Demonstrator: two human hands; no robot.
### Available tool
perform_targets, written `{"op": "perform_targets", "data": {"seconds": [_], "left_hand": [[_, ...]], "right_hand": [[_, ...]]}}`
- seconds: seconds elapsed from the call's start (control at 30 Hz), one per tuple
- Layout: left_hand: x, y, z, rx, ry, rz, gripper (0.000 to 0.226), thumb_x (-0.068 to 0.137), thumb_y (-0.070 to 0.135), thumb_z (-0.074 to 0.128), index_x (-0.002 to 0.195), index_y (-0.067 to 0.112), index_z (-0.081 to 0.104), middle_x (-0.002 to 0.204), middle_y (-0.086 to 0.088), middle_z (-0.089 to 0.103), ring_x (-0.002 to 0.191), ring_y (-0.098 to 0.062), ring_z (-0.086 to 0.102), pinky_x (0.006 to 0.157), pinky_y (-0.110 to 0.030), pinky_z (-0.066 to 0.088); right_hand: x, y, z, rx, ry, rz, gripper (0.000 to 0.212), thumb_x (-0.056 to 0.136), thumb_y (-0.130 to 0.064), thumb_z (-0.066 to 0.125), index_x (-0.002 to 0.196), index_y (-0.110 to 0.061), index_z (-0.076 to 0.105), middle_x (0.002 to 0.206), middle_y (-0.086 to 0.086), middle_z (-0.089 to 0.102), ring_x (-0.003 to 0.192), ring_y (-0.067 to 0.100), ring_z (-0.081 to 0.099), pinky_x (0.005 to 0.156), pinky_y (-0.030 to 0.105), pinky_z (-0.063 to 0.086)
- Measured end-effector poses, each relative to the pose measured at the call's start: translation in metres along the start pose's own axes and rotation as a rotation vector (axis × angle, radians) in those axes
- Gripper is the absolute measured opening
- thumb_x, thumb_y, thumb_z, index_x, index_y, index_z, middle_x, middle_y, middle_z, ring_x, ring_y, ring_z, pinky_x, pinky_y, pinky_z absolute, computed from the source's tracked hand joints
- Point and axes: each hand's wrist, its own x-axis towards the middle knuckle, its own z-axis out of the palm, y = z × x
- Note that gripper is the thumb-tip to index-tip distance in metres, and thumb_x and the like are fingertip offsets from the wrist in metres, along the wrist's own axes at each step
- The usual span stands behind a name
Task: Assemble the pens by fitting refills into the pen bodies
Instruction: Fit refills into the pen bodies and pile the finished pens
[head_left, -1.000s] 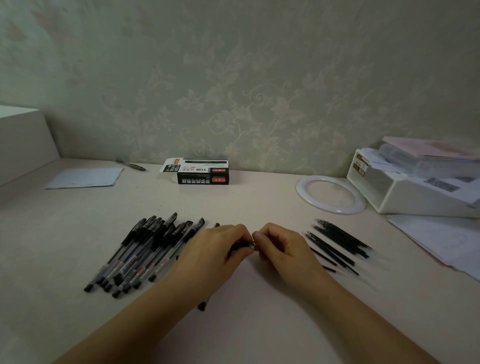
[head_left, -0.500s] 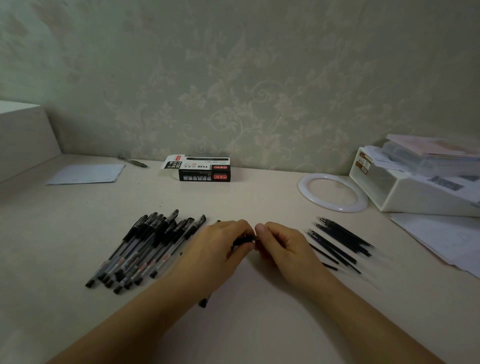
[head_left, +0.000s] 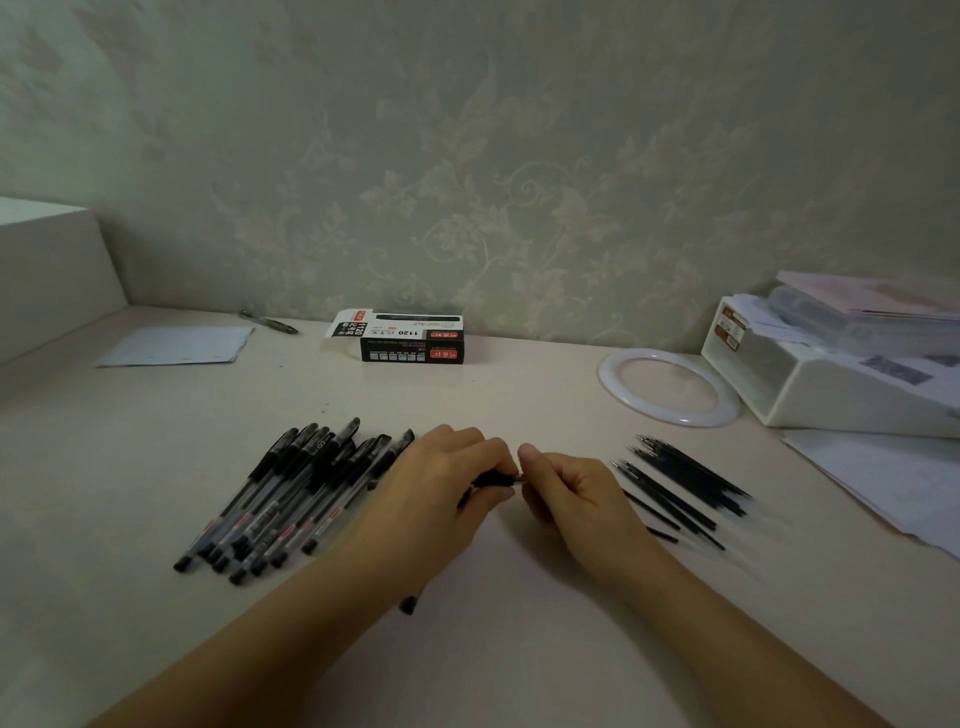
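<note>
Here, left hand (head_left: 447, 483) grips slim black pen body (head_left: 496, 479); right hand (head_left: 566, 493) apparently pinches its metal tip.

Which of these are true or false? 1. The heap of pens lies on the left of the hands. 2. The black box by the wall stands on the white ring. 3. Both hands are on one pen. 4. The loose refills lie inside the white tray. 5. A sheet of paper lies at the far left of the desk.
1. True: the heap of pens lies beside the left hand.
2. False: the black box stands apart from the white ring.
3. True: the right hand meets the left on one pen.
4. False: the refills lie on the desk.
5. True: sheet of paper.
</note>
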Motion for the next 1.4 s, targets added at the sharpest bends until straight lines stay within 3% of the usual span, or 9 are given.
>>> {"op": "perform_targets", "data": {"seconds": [0.1,0.23,0.6,0.73,0.87,0.97,1.07,1.2,1.4], "left_hand": [[-0.001,-0.002,0.001,0.005,0.033,-0.045,0.004,0.089,0.031,0.063,0.091,0.027,0.061,0.08,0.012,0.057,0.072,-0.009,0.051,0.063,-0.034,0.048],[0.0,-0.003,0.001,-0.028,0.021,-0.055,0.006,0.09,0.031,0.062,0.092,0.026,0.063,0.08,0.011,0.058,0.069,-0.008,0.055,0.061,-0.036,0.05],[0.001,-0.002,-0.001,-0.021,0.033,-0.051,0.006,0.087,0.024,0.068,0.092,0.021,0.068,0.082,0.009,0.06,0.074,-0.01,0.051,0.064,-0.035,0.048],[0.0,-0.003,-0.001,-0.04,0.066,-0.108,0.009,0.088,0.025,0.067,0.096,0.02,0.068,0.083,0.009,0.061,0.076,-0.01,0.054,0.069,-0.035,0.051],[0.0,-0.006,-0.001,-0.029,0.112,-0.18,0.014,0.091,0.03,0.06,0.101,0.022,0.067,0.088,0.01,0.063,0.082,-0.007,0.055,0.075,-0.029,0.051],[0.0,-0.007,-0.001,-0.021,0.117,-0.212,0.016,0.093,0.032,0.057,0.101,0.022,0.066,0.088,0.011,0.061,0.082,-0.006,0.054,0.074,-0.026,0.05],[-0.001,-0.007,-0.001,-0.01,0.093,-0.217,0.015,0.094,0.031,0.056,0.101,0.022,0.066,0.088,0.011,0.06,0.083,-0.007,0.053,0.075,-0.029,0.05],[-0.001,-0.008,-0.002,0.005,0.074,-0.217,0.014,0.094,0.031,0.055,0.101,0.023,0.065,0.09,0.01,0.061,0.085,-0.008,0.053,0.076,-0.031,0.049],[-0.002,-0.008,-0.001,0.008,0.068,-0.208,0.014,0.093,0.03,0.056,0.101,0.024,0.066,0.091,0.01,0.062,0.085,-0.008,0.054,0.077,-0.032,0.05]], "right_hand": [[0.001,-0.002,-0.001,0.029,-0.008,0.014,0.051,0.1,-0.052,0.039,0.072,-0.013,0.055,0.062,-0.001,0.055,0.056,0.008,0.046,0.058,0.021,0.039],[0.0,-0.003,-0.005,-0.008,-0.058,-0.015,0.023,0.102,-0.028,0.048,0.082,-0.021,0.055,0.067,-0.002,0.056,0.059,0.008,0.045,0.058,0.025,0.038],[0.001,-0.001,-0.002,-0.043,-0.014,-0.016,0.036,0.102,-0.027,0.048,0.07,-0.01,0.047,0.056,-0.008,0.044,0.053,0.005,0.037,0.053,0.018,0.032],[-0.001,-0.003,-0.001,-0.078,0.165,-0.057,0.033,0.1,-0.04,0.041,0.084,-0.018,0.06,0.06,-0.006,0.058,0.054,0.003,0.051,0.054,0.014,0.039],[0.002,-0.001,-0.012,-0.334,0.396,-0.179,0.01,0.098,-0.027,0.054,0.092,-0.022,0.06,0.076,-0.011,0.059,0.066,0.008,0.055,0.059,0.017,0.042],[0.001,0.005,-0.017,-0.615,0.299,-0.102,0.017,0.089,-0.035,0.065,0.1,-0.022,0.065,0.096,-0.01,0.056,0.085,0.009,0.05,0.074,0.027,0.04],[-0.005,0.009,-0.014,-0.801,0.118,-0.028,0.025,0.087,-0.043,0.058,0.107,-0.03,0.064,0.105,-0.015,0.048,0.099,0.01,0.044,0.08,0.032,0.028],[-0.003,0.006,-0.011,-0.822,0.077,-0.04,0.012,0.097,-0.024,0.052,0.101,-0.03,0.062,0.106,-0.016,0.052,0.102,0.011,0.045,0.081,0.031,0.025],[0.004,0.002,-0.006,-0.681,0.174,-0.126,0.009,0.099,-0.017,0.053,0.095,-0.018,0.061,0.095,-0.007,0.06,0.09,0.019,0.053,0.081,0.037,0.041]]}}
